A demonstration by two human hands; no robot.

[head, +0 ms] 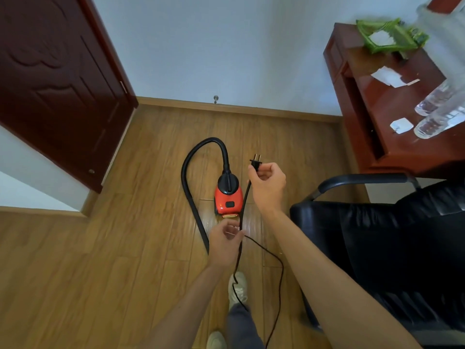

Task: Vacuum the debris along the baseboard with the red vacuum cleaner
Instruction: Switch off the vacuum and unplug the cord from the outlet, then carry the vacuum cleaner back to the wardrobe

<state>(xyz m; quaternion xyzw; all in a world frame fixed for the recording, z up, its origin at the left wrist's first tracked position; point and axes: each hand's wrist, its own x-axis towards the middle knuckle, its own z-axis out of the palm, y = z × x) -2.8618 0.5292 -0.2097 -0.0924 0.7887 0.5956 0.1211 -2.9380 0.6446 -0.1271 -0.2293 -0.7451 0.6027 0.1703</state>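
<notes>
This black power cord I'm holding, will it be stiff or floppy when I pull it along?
Probably floppy: below the left hand the power cord hangs in loose loops. The thicker stretch up to the plug, pinched by the right hand, runs nearly straight, so likely stiffer. Seemingly light: fingertips hold it.

Even, soft daylight fills the room. Glare gleams on the glossy desk (392,102). Wide-angle distortion bends the edges; the top right corner is blurred.
</notes>
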